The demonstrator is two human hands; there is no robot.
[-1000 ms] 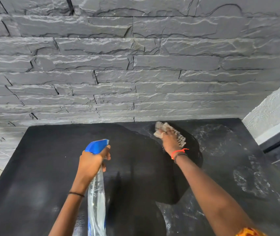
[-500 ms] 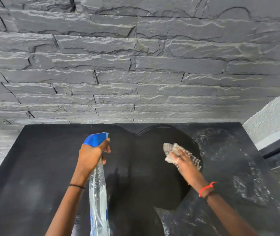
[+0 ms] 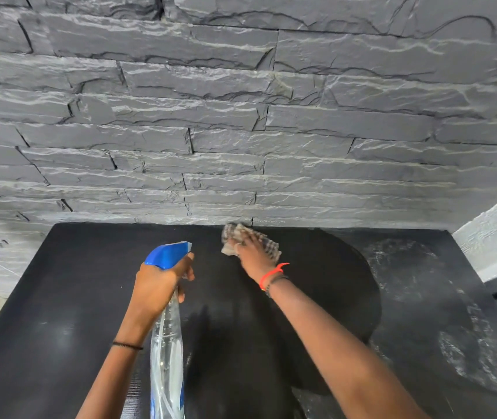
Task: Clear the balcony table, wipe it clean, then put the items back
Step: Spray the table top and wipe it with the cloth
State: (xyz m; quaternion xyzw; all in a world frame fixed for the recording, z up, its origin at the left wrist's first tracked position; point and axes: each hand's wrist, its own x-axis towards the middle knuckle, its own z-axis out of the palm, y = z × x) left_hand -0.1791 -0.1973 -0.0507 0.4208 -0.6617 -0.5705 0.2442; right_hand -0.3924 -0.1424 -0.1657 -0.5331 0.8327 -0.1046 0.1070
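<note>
Left hand (image 3: 156,285) grips the spray bottle (image 3: 167,358); right hand (image 3: 253,252), fingers straight, presses the cloth (image 3: 229,234) on the worktop (image 3: 59,297) beside the wall (image 3: 241,116).

The tabletop (image 3: 59,297) is matt black; its middle shows a deeper, glossier black patch with a curved edge, and its right part carries pale grey-white smears and ring-shaped marks. Above the tabletop, the spray bottle (image 3: 167,343) has a bright blue trigger head and a clear body with a blue label low down. The cloth (image 3: 232,237) at the tabletop's far edge is beige with a fine dark check. An orange-red band (image 3: 272,273) circles the right wrist, a thin black band (image 3: 126,345) the left. Behind the tabletop the stone wall (image 3: 241,116) is dark grey, streaked with lighter grey; right of it a textured wall (image 3: 495,231) is white.
</note>
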